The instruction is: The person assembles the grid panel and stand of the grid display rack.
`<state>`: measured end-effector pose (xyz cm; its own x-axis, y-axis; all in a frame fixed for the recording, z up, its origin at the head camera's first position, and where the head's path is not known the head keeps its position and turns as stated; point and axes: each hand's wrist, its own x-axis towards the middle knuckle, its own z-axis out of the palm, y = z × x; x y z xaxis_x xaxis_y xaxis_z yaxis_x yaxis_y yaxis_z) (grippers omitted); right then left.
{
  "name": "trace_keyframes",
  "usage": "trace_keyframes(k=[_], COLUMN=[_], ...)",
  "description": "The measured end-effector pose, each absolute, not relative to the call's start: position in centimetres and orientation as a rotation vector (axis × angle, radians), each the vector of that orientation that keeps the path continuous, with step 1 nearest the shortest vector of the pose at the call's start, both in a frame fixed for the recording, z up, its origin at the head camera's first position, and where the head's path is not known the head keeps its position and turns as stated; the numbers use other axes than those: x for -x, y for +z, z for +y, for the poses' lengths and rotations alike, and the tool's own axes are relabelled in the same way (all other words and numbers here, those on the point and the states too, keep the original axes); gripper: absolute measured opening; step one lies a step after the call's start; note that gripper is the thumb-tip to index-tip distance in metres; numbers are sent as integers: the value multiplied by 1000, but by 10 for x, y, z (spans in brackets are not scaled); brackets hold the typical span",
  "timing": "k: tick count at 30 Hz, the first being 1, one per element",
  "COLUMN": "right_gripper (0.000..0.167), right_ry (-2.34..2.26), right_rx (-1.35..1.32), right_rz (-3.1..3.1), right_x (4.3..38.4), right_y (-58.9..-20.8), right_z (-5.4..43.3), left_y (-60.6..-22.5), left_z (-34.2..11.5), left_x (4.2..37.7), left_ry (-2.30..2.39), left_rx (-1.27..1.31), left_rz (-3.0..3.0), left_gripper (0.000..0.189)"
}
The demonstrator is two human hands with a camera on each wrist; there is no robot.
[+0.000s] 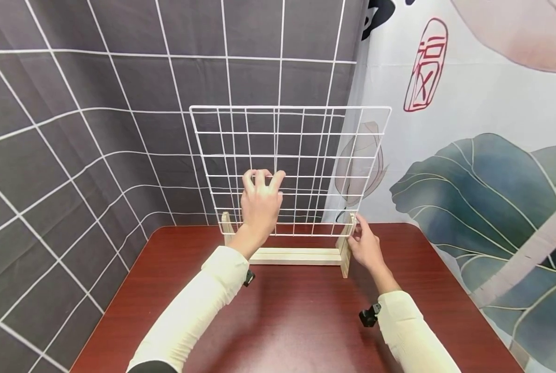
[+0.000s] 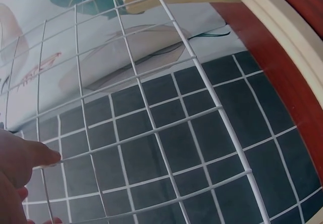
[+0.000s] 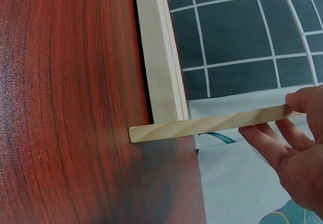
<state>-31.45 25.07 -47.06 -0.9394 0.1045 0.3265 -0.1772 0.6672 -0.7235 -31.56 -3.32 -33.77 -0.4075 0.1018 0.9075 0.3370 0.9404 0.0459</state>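
A white wire grid panel point(image 1: 291, 107) stands upright over a pale wooden stand point(image 1: 301, 256) on the table. With bent fingers hooked through its lower middle, my left hand point(image 1: 261, 207) grips the panel. In the left wrist view, the thumb point(image 2: 43, 154) lies against a wire. My right hand point(image 1: 367, 248) pinches the stand's right upright point(image 1: 345, 254) near its top; the right wrist view shows thumb and fingers on either side of this board point(image 3: 212, 125). The panel's bottom wire hangs above the crossbar, between the uprights. Whether its corners sit in the uprights I cannot tell.
The reddish-brown table point(image 1: 296, 321) ends just behind the stand. A dark grey cloth with white grid lines point(image 1: 119, 129) hangs at the back and left. To the right hangs a white cloth with leaf prints point(image 1: 473, 197).
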Motion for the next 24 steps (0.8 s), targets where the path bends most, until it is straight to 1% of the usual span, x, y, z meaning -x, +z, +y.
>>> trace_keyframes(k=[8, 13, 24], right_gripper=[66, 62, 65], right_ry=[1134, 1127, 1125], right_rx=[-54, -54, -63], right_rz=[-2556, -2560, -2548], right_x=[313, 313, 312], right_y=[-470, -470, -470], right_z=[250, 249, 248], left_y=[-320, -310, -303], left_z=[-29, -24, -17], left_x=[320, 322, 330], left_ry=[-269, -284, -255], left_rx=[313, 326, 321], left_rz=[-1963, -1959, -1916], left_gripper=[42, 41, 39])
